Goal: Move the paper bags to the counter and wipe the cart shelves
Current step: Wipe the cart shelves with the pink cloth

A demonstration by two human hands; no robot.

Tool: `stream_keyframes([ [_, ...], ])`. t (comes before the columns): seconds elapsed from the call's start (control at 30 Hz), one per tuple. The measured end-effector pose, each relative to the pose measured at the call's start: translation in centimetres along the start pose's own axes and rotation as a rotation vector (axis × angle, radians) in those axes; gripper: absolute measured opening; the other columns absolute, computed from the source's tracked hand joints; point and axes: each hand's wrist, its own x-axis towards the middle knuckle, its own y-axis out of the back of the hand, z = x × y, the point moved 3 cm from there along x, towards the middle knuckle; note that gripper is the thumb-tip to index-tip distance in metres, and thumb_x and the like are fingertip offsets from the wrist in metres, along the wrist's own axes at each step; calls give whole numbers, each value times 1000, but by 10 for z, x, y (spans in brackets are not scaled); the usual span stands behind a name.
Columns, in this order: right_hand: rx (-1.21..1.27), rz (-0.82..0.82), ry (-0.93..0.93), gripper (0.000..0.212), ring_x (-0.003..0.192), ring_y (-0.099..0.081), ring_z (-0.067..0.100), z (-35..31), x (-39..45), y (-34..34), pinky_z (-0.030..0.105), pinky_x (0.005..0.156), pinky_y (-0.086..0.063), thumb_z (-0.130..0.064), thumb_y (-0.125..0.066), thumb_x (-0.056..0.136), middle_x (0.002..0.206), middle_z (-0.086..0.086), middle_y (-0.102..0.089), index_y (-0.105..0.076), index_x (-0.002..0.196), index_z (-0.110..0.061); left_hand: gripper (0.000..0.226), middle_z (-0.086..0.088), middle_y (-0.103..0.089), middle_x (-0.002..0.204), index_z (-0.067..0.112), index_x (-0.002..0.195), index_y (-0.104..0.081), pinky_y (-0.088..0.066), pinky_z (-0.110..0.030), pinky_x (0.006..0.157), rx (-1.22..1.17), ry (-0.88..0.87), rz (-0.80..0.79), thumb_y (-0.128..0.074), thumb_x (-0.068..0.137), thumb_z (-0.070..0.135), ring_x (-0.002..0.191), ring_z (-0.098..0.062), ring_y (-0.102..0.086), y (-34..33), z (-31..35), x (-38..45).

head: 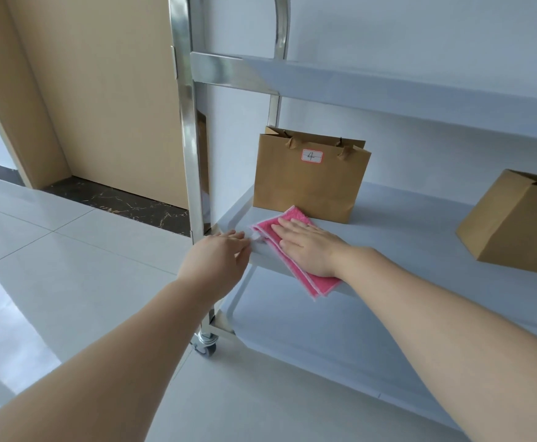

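Flat right hand (305, 247) presses pink cloth (296, 250) on middle shelf (404, 224) — left hand (219, 256) at rim.

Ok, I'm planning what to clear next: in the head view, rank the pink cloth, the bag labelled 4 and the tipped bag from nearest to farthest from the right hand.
1. Pink cloth: under the right hand.
2. Bag labelled 4: just behind.
3. Tipped bag: far right.

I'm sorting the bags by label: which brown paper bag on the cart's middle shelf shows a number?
The upright brown paper bag behind the pink cloth bears a "4" sticker; the tilted bag at right shows none.
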Motion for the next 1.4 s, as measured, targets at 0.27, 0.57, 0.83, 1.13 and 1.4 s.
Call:
stream_keyframes([
  [0.27, 1, 7, -184, 50, 145, 10, 6, 84, -76, -4, 25, 115, 7, -35, -12, 103, 159, -12, 9, 0, 151, -31, 40, -10, -71, 110, 6, 96, -75, -54, -43, 86, 5, 71, 1, -43, 87, 28, 104, -28, -66, -4, 4, 3],
  [0.57, -8, 13, -264, 51, 146, 10, 9, 116, -104, -6, 27, 117, 5, -36, -12, 102, 159, -9, 11, 2, 151, -29, 31, 8, -62, 79, 22, 80, -64, -42, -29, 63, 118, -22, -19, -36, 90, 34, 81, -23, -58, -16, 42, 6],
  [0.83, -8, -3, -230, 52, 146, 9, 10, 119, -100, -3, 28, 116, 5, -38, -13, 102, 159, -9, 10, 0, 151, -29, 35, 5, -63, 94, 18, 88, -65, -45, -29, 65, 34, -96, -165, -34, 87, 33, 95, -21, -56, -45, 101, 41],
  [1.13, -26, 24, -219, 52, 147, 5, 11, 150, -62, 4, 29, 118, 3, -38, -13, 102, 160, -8, 6, -2, 151, -29, 27, 2, -66, 110, 20, 104, -65, -51, -41, 84, -22, -90, -325, -42, 93, 28, 105, -24, -57, -58, 105, 69],
  [1.4, -48, 31, -271, 53, 147, 0, 16, 198, -1, 14, 37, 120, -3, -34, -11, 101, 161, 0, 1, -4, 152, -21, 48, 7, -68, 109, 21, 97, -69, -51, -36, 85, -95, -100, -319, -30, 82, 43, 105, -20, -59, -68, 96, 69],
])
